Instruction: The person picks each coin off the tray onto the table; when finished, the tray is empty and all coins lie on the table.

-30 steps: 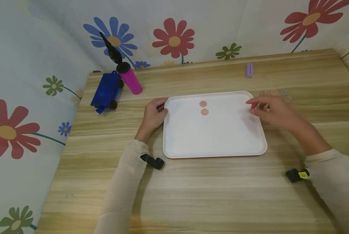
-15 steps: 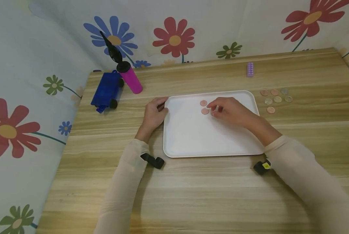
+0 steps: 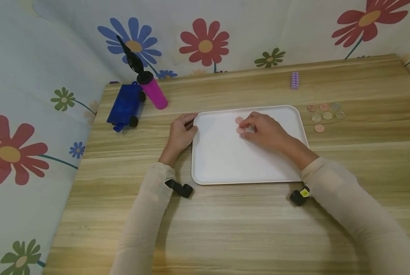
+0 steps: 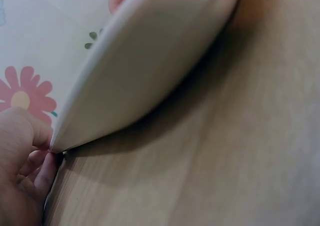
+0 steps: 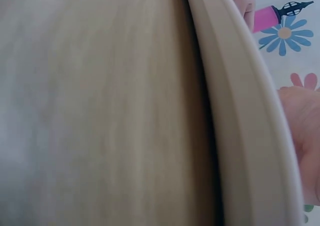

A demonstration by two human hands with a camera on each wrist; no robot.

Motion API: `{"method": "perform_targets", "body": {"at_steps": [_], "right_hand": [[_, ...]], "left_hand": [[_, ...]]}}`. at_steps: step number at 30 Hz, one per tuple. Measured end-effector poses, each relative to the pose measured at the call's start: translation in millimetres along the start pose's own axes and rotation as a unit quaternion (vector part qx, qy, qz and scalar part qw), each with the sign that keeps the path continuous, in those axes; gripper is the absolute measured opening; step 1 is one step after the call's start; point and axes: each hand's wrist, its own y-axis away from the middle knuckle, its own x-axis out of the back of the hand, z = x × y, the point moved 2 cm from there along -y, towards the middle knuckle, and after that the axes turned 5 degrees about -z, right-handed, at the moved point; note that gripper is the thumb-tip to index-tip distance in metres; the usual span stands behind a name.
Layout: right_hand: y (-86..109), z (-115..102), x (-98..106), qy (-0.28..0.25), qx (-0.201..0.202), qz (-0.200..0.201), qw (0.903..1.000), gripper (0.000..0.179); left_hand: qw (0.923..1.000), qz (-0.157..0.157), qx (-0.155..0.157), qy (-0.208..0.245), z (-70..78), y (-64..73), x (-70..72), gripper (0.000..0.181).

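A white tray (image 3: 218, 160) lies on the wooden table with two copper-coloured coins on its surface. My left hand (image 3: 181, 135) holds the tray's left edge near the far corner; in the left wrist view, the thumb and fingers of that hand (image 4: 25, 161) pinch the rim. Over the tray, my right hand (image 3: 265, 131) has its thumb and index finger bent around the nearer coin (image 3: 240, 130), one tip on either side. The farther coin (image 3: 239, 120) sits just behind the index fingertip. From the right wrist camera, the tray's wall (image 5: 240, 105) hides most of the right hand.
Several copper and silver-coloured coins (image 3: 326, 115) lie on the table right of the tray. Behind stands a purple toy brick (image 3: 295, 80). At the back left are a blue toy cart (image 3: 124, 105) and a pink cylinder (image 3: 154, 93) with a black pointed top.
My right hand has moved left from the tray's right edge to the two coins, its fingertips closing in around the nearer one. The left hand stays on the rim.
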Motion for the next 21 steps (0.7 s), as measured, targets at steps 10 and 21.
{"method": "perform_targets", "body": {"at_steps": [10,21], "right_hand": [[-0.1,-3.8,-1.8,0.022,-0.021,0.009,0.9995,0.026],[0.9,-4.4,-3.1,0.049,-0.013,0.002,0.9987,0.024]], "left_hand": [[1.0000,0.002,-0.002,0.001,0.2,-0.4,-0.8,0.045],[1.0000,0.000,-0.001,0.000,-0.5,-0.5,-0.6,0.046]]}}
